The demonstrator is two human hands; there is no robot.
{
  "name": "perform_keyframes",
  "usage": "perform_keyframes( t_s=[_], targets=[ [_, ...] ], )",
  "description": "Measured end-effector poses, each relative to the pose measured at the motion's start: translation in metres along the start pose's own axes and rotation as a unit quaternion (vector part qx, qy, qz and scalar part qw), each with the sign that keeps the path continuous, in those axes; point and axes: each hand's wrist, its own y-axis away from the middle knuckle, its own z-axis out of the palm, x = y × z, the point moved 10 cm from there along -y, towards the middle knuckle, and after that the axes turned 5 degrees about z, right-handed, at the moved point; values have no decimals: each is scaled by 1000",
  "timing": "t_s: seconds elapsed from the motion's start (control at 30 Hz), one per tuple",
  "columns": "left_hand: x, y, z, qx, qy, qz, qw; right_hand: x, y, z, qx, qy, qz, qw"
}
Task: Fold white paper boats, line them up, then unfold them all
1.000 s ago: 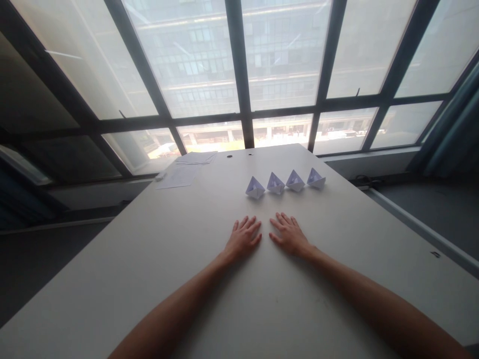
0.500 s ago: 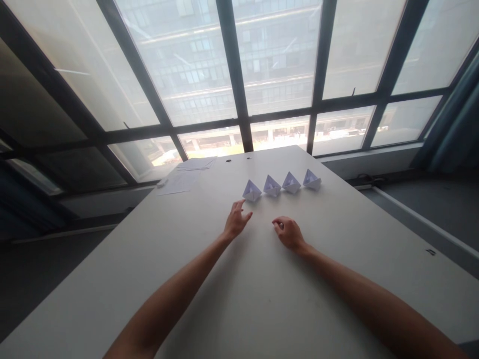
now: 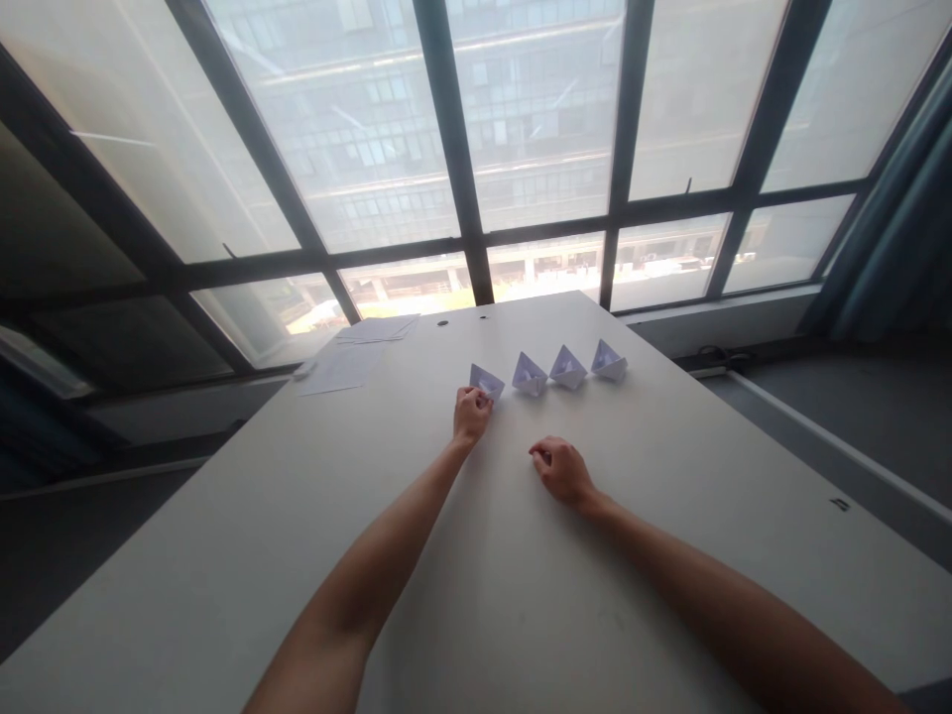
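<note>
My left hand pinches the near side of the leftmost white folded paper boat, partly covering it. To its right, three more boats stand in a row: a second paper boat, a third paper boat and the rightmost paper boat. Each has a pointed peak in the middle. My right hand rests on the white table, nearer to me than the row. Its fingers are curled into a loose fist, and nothing shows in them.
Flat sheets of white paper lie at the table's far left. Beyond the far edge stands a dark-framed window. A round dark hole is in the far tabletop, and a small dark fitting sits near the right edge.
My left hand has moved forward and closed on the leftmost paper boat, which now leans a little. My right hand stays curled on the table. The whole view has shifted slightly.
</note>
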Motion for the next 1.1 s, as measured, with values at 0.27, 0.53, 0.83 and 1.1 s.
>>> perform_keyframes(
  t_s=[0.27,0.53,0.83,1.1],
  targets=[
    [57,73,-30,-90,114,104,984,17,-6,-9,55,-163,45,984],
    [84,132,-46,-198,134,175,955,20,-9,-13,36,-286,30,957],
    [93,134,-41,-216,73,243,943,9,-5,-11,8,-241,5,971],
    [91,135,-45,-173,69,245,951,29,-10,-8,32,-273,36,961]
  ],
)
